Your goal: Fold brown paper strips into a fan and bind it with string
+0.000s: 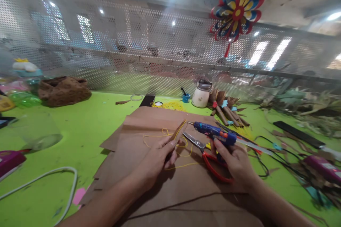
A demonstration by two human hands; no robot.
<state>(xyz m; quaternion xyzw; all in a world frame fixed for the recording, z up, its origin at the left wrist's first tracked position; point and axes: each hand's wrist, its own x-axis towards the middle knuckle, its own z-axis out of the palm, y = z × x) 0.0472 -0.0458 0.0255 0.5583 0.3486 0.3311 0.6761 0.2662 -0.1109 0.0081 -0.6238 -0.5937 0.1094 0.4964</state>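
My left hand [165, 150] pinches a narrow folded strip of brown paper [180, 130], held upright at a slant, with yellow string [165, 132] along its edge. Loops of that string trail over the brown paper sheets [149, 184] below. In my right hand [236, 159] is a blue hot glue gun [214, 131], its metal nozzle close to the strip's top end; whether they touch I cannot tell. A clear glue stick [253, 146] sticks out of its back. Scissors with red handles [217, 170] lie on the paper under the glue gun, partly hidden by my right hand.
Behind the paper stand a white jar [201, 95], a small blue pot [185, 97] and several brown paper rolls [226, 111]. Black cables [285, 165] run across the right side. A white cable [73, 184] and a brown cloth bundle [64, 90] are at left.
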